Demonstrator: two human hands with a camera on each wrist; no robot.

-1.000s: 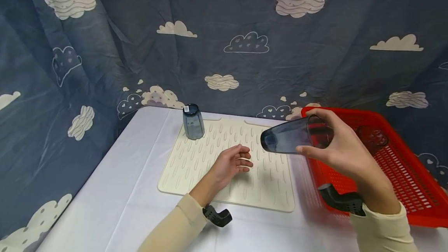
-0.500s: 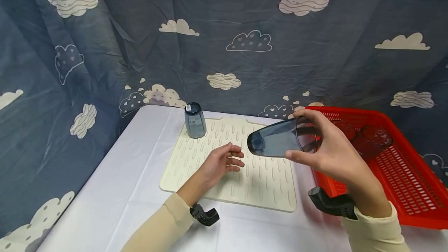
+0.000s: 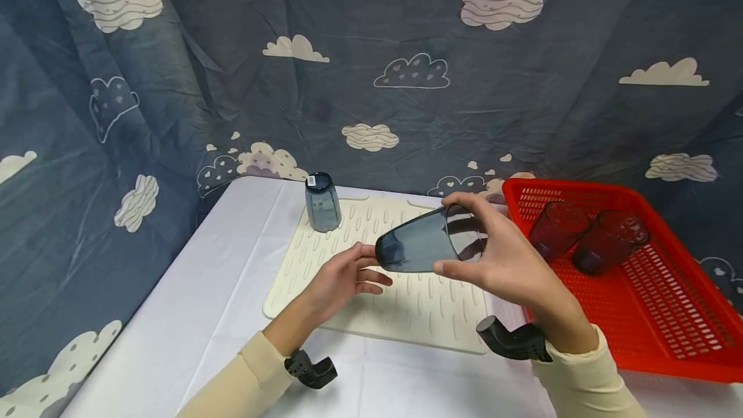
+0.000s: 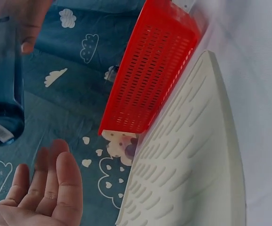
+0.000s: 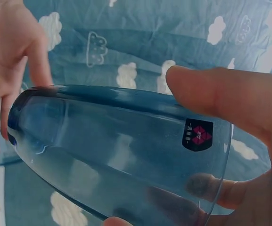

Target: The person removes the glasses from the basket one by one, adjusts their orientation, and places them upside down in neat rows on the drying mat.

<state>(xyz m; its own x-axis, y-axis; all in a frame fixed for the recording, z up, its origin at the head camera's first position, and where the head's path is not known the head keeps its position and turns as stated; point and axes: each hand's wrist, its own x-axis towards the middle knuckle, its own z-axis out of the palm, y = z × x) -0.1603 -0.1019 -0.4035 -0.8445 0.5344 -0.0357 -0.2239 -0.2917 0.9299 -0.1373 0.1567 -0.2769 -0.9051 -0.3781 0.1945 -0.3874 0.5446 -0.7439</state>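
My right hand [image 3: 458,237] grips a translucent blue tumbler [image 3: 415,249] held sideways above the cream drying mat [image 3: 406,315], its base pointing left. The thumb [image 5: 220,94] and fingers curl round its rim end, as the right wrist view of the tumbler [image 5: 117,150] shows. My left hand [image 3: 371,268] is open just left of the base, fingers stretched toward it; contact cannot be told. In the left wrist view the open left hand [image 4: 46,188] sits below the tumbler [image 4: 1,94]. A second blue tumbler [image 3: 322,202] stands upside down at the mat's far left corner.
A red perforated basket [image 3: 667,315] stands right of the mat and holds two dark red tumblers [image 3: 557,228] [image 3: 609,240]. A white cloth [image 3: 191,315] covers the table. A cloud-print blue curtain [image 3: 371,50] hangs close behind and to the left.
My right hand has carried the blue tumbler left and lower, from beside the basket to over the mat. My left hand has lifted off the mat toward the tumbler's base.
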